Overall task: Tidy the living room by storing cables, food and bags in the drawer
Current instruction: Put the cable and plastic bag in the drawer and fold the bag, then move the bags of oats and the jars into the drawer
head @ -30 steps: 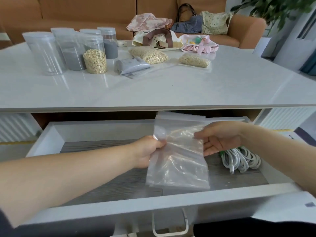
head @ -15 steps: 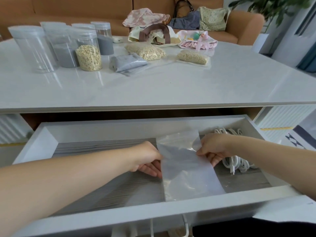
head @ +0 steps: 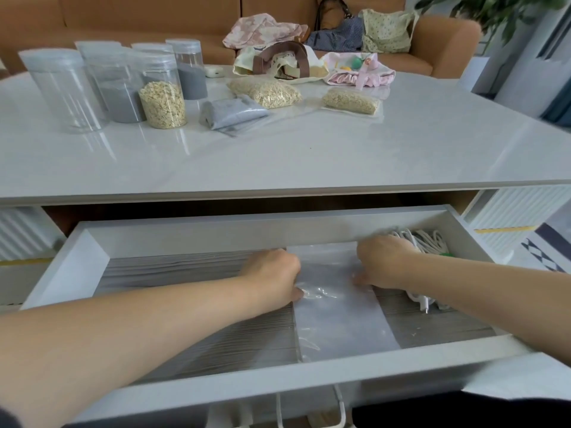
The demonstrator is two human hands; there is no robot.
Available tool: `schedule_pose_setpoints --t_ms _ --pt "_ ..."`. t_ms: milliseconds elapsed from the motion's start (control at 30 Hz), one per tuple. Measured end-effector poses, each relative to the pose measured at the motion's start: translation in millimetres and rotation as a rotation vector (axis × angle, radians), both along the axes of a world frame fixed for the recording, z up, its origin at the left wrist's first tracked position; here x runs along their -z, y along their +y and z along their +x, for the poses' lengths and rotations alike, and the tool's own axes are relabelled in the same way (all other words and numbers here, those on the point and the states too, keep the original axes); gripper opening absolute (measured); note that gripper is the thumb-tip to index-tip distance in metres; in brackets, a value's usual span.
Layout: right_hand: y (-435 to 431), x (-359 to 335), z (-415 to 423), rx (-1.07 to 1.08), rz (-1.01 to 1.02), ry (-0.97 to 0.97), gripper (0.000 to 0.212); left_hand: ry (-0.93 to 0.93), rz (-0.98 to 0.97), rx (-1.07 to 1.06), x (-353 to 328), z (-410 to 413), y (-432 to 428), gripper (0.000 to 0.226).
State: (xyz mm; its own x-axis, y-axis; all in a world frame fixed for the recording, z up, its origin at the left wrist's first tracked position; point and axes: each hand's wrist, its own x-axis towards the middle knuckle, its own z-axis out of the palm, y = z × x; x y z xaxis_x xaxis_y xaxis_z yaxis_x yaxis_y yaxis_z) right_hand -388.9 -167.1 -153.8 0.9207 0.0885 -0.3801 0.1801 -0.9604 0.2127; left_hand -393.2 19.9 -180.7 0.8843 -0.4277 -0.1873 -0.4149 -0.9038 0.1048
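The open white drawer (head: 278, 387) has a grey wood-grain floor. An empty clear plastic bag (head: 340, 322) lies flat on that floor, right of centre. My left hand (head: 272, 273) holds the bag's left edge with curled fingers. At the bag's right edge my right hand (head: 383, 261) grips it, knuckles up. Coiled white cables (head: 429, 239) lie in the drawer's right end, partly hidden behind my right wrist. On the table above are two bags of oats (head: 265, 92) (head: 350, 101) and a grey filled bag (head: 231, 114).
Several clear jars (head: 162, 103), some with oats or grey powder, stand at the white table's (head: 309, 156) back left. A brown-handled tote (head: 278, 63) and a pink pouch (head: 361, 72) lie at the back. More fabric bags (head: 386, 29) sit on the orange sofa.
Both hands lowered the clear bag from upright above the drawer down onto the drawer floor, where it now lies flat. My view moved closer to the table.
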Motion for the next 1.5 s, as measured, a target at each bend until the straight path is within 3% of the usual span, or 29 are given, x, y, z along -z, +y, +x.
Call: schedule_pose_setpoints --t_ms 67,200,267,433,533,733,900,1067,1200,1367,1500 --pt "3.9 1.4 0.1 -0.067 0.004 -0.038 0.036 -0.088 -0.025 0.07 -0.6 1.4 0.7 0.023" --pt "3.6 12.2 -0.6 -0.216 0.036 0.027 0.062 -0.055 0.059 0.177 14.8 1.3 4.2 0.065" --pt "2.9 14.1 -1.0 -0.246 0.016 0.044 0.067 -0.064 0.107 0.204 18.6 1.1 5.7 0.069" --pt "4.0 5.8 -3.5 -0.263 0.054 -0.023 0.06 -0.136 0.15 0.218 0.8 2.6 4.4 0.054" --pt "6.4 -9.6 -5.4 -0.24 0.143 -0.124 0.051 -0.194 0.057 0.196 -14.9 4.1 6.7 0.037" --pt "12.2 -51.1 -5.9 -0.187 0.264 -0.205 0.035 -0.298 -0.157 0.119 -48.7 9.1 13.7 0.022" --pt "15.0 -86.2 -4.2 -0.119 0.452 -0.192 0.015 -0.322 -0.448 0.084 -73.1 8.6 17.4 0.021" --pt "20.7 -110.4 5.4 -0.072 0.594 -0.22 0.021 -0.155 -0.766 -0.038 -94.9 6.0 13.2 0.023" --pt "25.5 -121.3 18.3 -0.052 0.62 -0.25 0.019 -0.132 -0.938 -0.126 -109.7 12.5 9.9 0.023" --pt "31.6 -115.7 47.5 0.017 0.624 -0.359 0.016 -0.256 -0.936 -0.227 -113.3 43.2 15.7 0.021" --pt "39.6 -109.4 80.0 0.046 0.652 -0.43 0.017 -0.468 -0.732 -0.219 -108.4 84.2 28.5 0.024"
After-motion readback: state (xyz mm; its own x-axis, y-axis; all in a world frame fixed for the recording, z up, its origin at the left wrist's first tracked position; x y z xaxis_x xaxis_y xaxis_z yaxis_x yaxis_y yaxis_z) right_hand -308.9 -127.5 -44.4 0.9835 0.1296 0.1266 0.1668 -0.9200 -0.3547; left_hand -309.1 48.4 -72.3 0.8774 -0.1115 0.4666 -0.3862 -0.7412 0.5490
